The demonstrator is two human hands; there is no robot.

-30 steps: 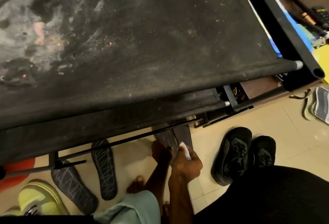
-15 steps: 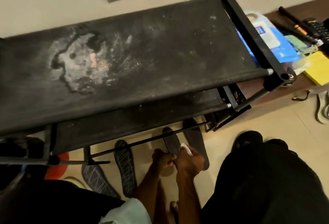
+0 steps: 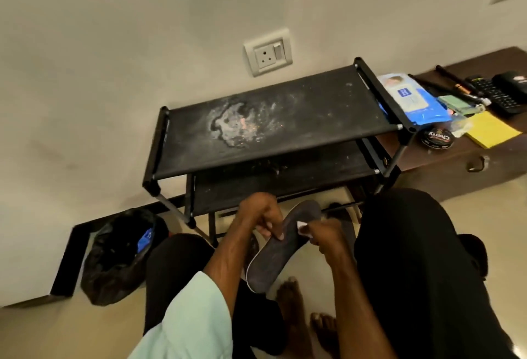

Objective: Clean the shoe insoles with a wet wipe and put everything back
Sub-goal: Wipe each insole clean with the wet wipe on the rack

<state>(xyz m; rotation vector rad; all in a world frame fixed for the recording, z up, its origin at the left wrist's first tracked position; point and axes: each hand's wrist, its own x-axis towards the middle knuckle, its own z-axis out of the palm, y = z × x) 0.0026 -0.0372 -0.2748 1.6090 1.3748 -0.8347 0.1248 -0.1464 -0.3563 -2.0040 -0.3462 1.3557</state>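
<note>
Insole [image 3: 273,259], just lifted off the floor [image 3: 484,213], is being gripped between the knees [image 3: 399,230] by the curled left hand [image 3: 259,213]; right hand [image 3: 325,237] is pinching the wet wipe [image 3: 302,226] against it, so wiping is probably starting

home entryway | shoe rack [image 3: 273,127] | wall socket [image 3: 268,55] | tiled floor [image 3: 484,216]

1 view only: a wide-angle head camera is looking forward and down from above the person's lap. It is facing the wall [image 3: 114,45] and the rack [image 3: 271,127] against it, with floor [image 3: 42,336] filling the lower left corner. The left hand [image 3: 258,211] and right hand [image 3: 328,236] are sitting closest, low at centre between the legs [image 3: 405,244]; the rack is lying just beyond them.
</note>
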